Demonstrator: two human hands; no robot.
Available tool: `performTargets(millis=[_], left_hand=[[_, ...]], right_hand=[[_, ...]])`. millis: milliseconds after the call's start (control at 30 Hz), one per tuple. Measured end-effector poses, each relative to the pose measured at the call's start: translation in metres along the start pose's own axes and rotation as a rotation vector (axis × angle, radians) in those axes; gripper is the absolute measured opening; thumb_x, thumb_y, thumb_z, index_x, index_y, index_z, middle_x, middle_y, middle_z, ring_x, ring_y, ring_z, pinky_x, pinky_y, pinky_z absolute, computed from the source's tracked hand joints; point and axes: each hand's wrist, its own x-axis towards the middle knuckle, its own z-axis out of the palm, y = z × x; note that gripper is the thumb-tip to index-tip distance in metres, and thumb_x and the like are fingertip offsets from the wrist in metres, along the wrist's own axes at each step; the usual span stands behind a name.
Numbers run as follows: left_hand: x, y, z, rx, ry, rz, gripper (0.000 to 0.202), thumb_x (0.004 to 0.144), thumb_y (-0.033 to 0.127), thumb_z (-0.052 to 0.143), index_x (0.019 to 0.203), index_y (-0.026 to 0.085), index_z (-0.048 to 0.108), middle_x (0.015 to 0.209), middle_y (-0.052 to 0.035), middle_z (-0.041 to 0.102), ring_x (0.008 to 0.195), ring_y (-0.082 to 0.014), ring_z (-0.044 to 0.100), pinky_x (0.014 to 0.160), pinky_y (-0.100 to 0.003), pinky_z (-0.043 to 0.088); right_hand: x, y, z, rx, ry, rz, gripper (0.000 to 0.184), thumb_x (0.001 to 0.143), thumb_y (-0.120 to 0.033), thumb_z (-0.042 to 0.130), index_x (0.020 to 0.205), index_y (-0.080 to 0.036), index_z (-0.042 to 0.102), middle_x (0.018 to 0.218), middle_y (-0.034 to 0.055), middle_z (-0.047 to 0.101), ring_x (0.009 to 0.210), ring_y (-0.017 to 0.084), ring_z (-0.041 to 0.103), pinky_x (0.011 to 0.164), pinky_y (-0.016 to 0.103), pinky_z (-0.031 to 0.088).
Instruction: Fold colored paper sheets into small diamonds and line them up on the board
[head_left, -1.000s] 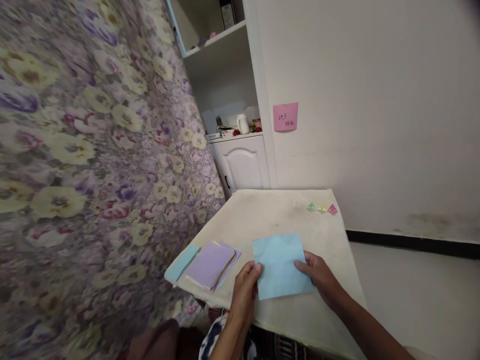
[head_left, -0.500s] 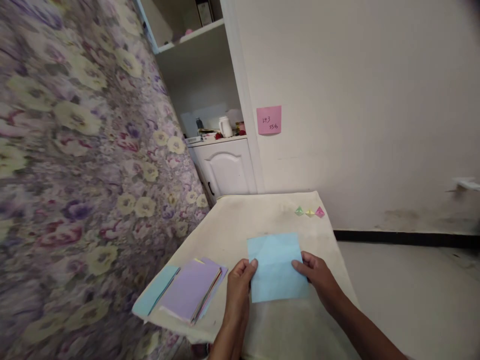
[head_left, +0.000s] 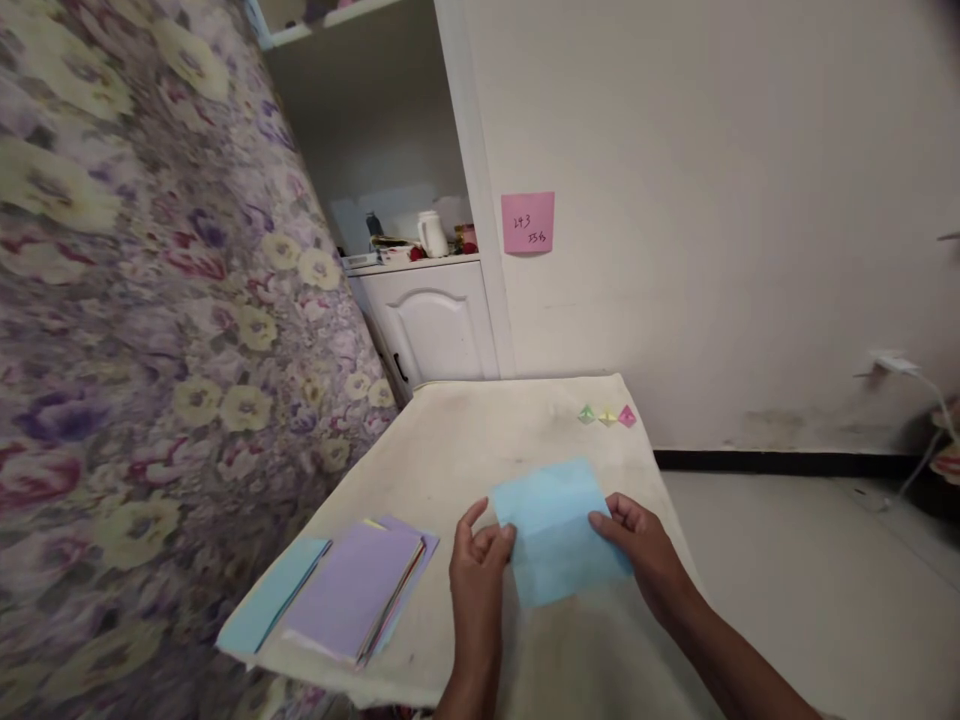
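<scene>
A light blue square sheet of paper [head_left: 561, 535] is held above the table between my two hands, tilted, with a faint crease across it. At its left edge, my left hand [head_left: 480, 565] pinches it between the thumb and a bent finger, while the index finger is raised clear. My right hand [head_left: 645, 550] grips the right edge with the thumb on top and the other fingers partly hidden behind. Beyond the sheet, three small folded paper pieces lie in a row: green [head_left: 586, 414], yellow [head_left: 607, 416] and pink [head_left: 627, 416].
On the cloth-covered table [head_left: 442, 450], a stack of coloured paper [head_left: 356, 585] topped with purple lies left, beside blue paper [head_left: 274, 595]. A floral curtain [head_left: 187, 350] borders the left. Behind stand a white cabinet [head_left: 431, 320] and a wall with a pink note [head_left: 528, 222].
The blue sheet has turned slightly counterclockwise, its right side now higher. My left index finger has lifted away from its edge. The camera view has shifted a little to the right and down.
</scene>
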Motion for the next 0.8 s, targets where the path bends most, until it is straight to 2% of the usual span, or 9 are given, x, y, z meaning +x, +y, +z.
performTargets(millis=[67,133,200,300,400,467,600,733,800], left_hand=[[-0.004,0.003,0.005,-0.012,-0.073,0.035,0.077,0.067,0.029,0.069,0.134,0.023,0.030,0.082,-0.0012,0.063,0.075,-0.0151,0.061,0.067,-0.024,0.046],[-0.008,0.005,0.010,-0.038,-0.158,0.033,0.087,0.068,0.027,0.068,0.139,0.027,0.018,0.094,-0.0037,0.062,0.082,-0.0165,0.062,0.070,-0.026,0.047],[-0.012,0.005,0.013,-0.059,-0.211,0.001,0.090,0.068,0.026,0.068,0.140,0.030,0.014,0.105,-0.0059,0.060,0.087,-0.0184,0.061,0.072,-0.028,0.048],[-0.012,0.001,0.012,-0.047,-0.240,-0.077,0.082,0.066,0.028,0.070,0.137,0.030,0.028,0.108,-0.0060,0.060,0.088,-0.0201,0.061,0.072,-0.029,0.048],[-0.009,-0.006,0.007,0.054,-0.248,-0.103,0.056,0.065,0.031,0.071,0.119,0.023,0.055,0.095,-0.0051,0.064,0.081,-0.0192,0.059,0.068,-0.026,0.047],[-0.007,-0.011,0.005,0.140,-0.214,-0.079,0.044,0.064,0.031,0.071,0.106,0.020,0.063,0.082,-0.0029,0.063,0.072,-0.0166,0.056,0.062,-0.024,0.045],[-0.006,-0.013,0.007,0.190,-0.154,-0.075,0.040,0.063,0.030,0.071,0.100,0.019,0.063,0.064,0.0026,0.055,0.058,-0.0122,0.049,0.052,-0.020,0.039],[-0.006,-0.008,0.007,0.170,-0.114,-0.025,0.038,0.061,0.025,0.071,0.097,0.019,0.063,0.065,0.0033,0.055,0.059,-0.0115,0.048,0.052,-0.019,0.037],[-0.005,-0.007,0.006,0.193,-0.093,-0.008,0.038,0.060,0.024,0.071,0.097,0.019,0.063,0.063,0.0038,0.054,0.058,-0.0115,0.047,0.051,-0.019,0.035]], right_hand=[[0.001,0.002,-0.003,0.011,0.009,0.008,0.025,0.070,-0.038,0.068,0.069,-0.017,0.053,0.057,-0.0029,0.056,0.047,0.010,0.046,0.046,0.020,0.034],[0.002,0.004,-0.004,0.030,0.035,0.009,0.025,0.070,-0.039,0.067,0.071,-0.018,0.054,0.059,-0.0021,0.058,0.048,0.011,0.048,0.046,0.021,0.035],[0.003,0.004,-0.003,0.051,0.068,0.018,0.025,0.070,-0.040,0.066,0.072,-0.019,0.055,0.060,-0.0013,0.060,0.049,0.013,0.050,0.047,0.023,0.037],[0.004,0.003,-0.001,0.088,0.094,0.042,0.025,0.070,-0.041,0.066,0.073,-0.019,0.055,0.060,-0.0002,0.061,0.050,0.015,0.052,0.048,0.024,0.039],[0.003,0.002,0.001,0.114,0.081,0.043,0.024,0.070,-0.040,0.066,0.074,-0.019,0.055,0.060,0.0005,0.063,0.051,0.015,0.053,0.049,0.025,0.040],[0.001,0.002,0.001,0.105,0.059,0.023,0.024,0.070,-0.039,0.067,0.075,-0.019,0.056,0.063,0.0011,0.064,0.052,0.015,0.054,0.050,0.025,0.041],[-0.001,0.000,0.000,0.052,0.047,-0.057,0.030,0.065,-0.036,0.071,0.085,-0.018,0.057,0.073,0.0035,0.067,0.063,0.018,0.059,0.056,0.027,0.045],[-0.001,-0.003,0.000,-0.039,0.064,-0.136,0.055,0.063,-0.032,0.072,0.112,-0.020,0.051,0.075,0.0016,0.066,0.071,0.020,0.061,0.059,0.027,0.046],[0.000,-0.003,0.000,-0.099,0.048,-0.167,0.060,0.065,-0.029,0.070,0.120,-0.021,0.048,0.075,0.0003,0.064,0.069,0.019,0.059,0.059,0.026,0.045]])
